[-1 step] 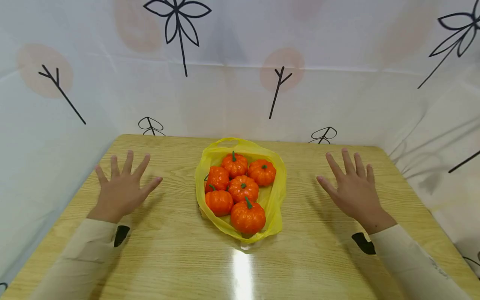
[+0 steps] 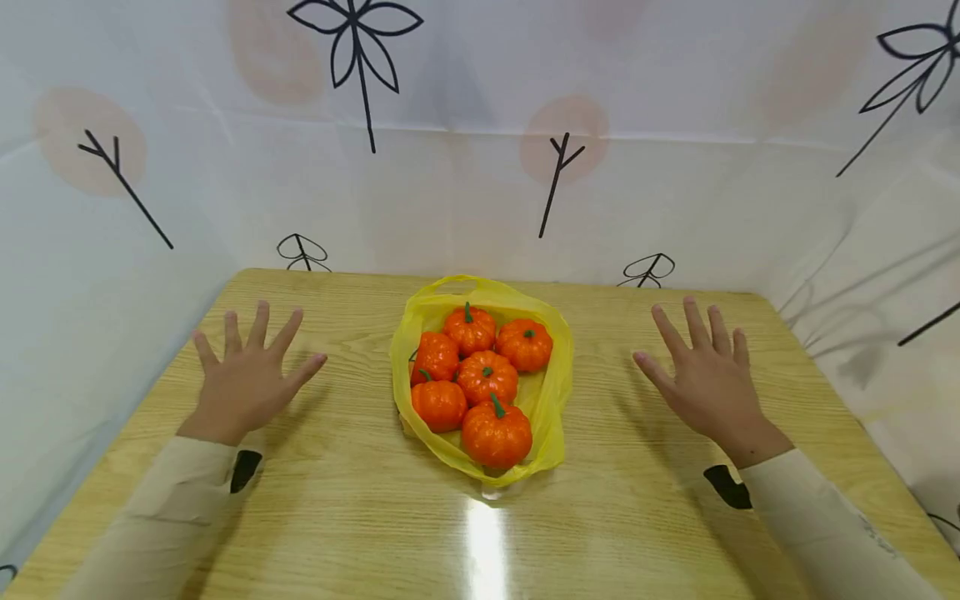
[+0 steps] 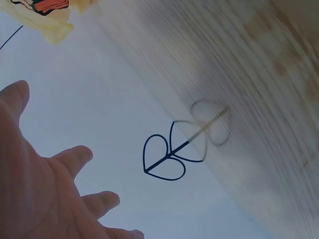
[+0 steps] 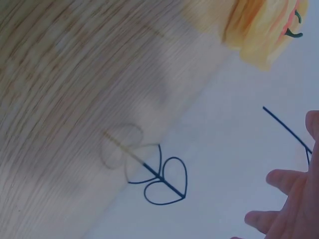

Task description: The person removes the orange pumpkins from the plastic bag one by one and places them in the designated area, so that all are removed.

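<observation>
Both hands are free of any hold: the left hand (image 2: 243, 383) has its fingers spread wide with the thumb stuck out towards the middle, and the right hand (image 2: 708, 383) mirrors it, fingers fanned and thumb pointing inward. Neither one touches the yellow bag (image 2: 553, 408) that sits between them, well apart from each. They hang palm down over the table (image 2: 337, 508), their shadows falling on the wood.

Inside the bag, which gapes upward near the middle of the table, six orange pumpkins (image 2: 497, 437) nestle close together (small, shiny ones, with green stems). One loop handle (image 2: 461, 279) stands up along the far rim, and some bare yellow lining shows on the right side.

Pale wood grain runs across the tabletop, and a bright streak of glare (image 2: 486, 550) lies on it just in front of the bag. Light sleeves (image 2: 817, 525) cover both forearms, with a dark patch (image 2: 727, 486) at each wrist. Behind the table and down its sides hangs a whitish cloth (image 2: 457, 200), printed with black-lined flowers (image 2: 352, 21), twigs (image 2: 555, 185) and soft peach blots (image 2: 88, 142). Creases run across it.
</observation>
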The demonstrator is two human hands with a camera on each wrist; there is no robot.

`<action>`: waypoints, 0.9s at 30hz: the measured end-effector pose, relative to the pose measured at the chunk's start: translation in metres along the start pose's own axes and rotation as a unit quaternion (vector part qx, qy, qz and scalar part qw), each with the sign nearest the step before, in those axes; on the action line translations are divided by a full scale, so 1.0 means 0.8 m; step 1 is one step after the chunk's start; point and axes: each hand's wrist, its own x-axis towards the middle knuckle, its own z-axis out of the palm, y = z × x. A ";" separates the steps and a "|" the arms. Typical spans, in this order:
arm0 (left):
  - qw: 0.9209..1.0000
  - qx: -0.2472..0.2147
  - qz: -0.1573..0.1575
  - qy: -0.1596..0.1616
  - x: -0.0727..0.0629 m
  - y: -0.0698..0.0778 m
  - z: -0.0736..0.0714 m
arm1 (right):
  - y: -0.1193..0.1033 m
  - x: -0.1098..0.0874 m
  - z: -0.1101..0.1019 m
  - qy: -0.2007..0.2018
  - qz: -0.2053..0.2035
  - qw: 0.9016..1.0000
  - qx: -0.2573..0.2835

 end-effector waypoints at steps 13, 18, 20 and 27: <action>1.000 0.008 0.009 0.006 0.002 0.009 -0.002 | -0.003 -0.005 0.005 -0.011 -0.002 1.000 0.006; 1.000 0.013 0.014 0.003 0.002 0.018 -0.005 | -0.011 -0.007 0.006 -0.008 -0.010 1.000 0.018; 1.000 0.016 0.018 0.008 0.000 0.022 -0.005 | -0.017 -0.008 0.008 -0.001 -0.018 0.999 0.028; 0.995 -0.008 0.069 0.073 -0.006 0.049 0.001 | -0.055 -0.007 0.014 0.071 -0.069 0.990 0.096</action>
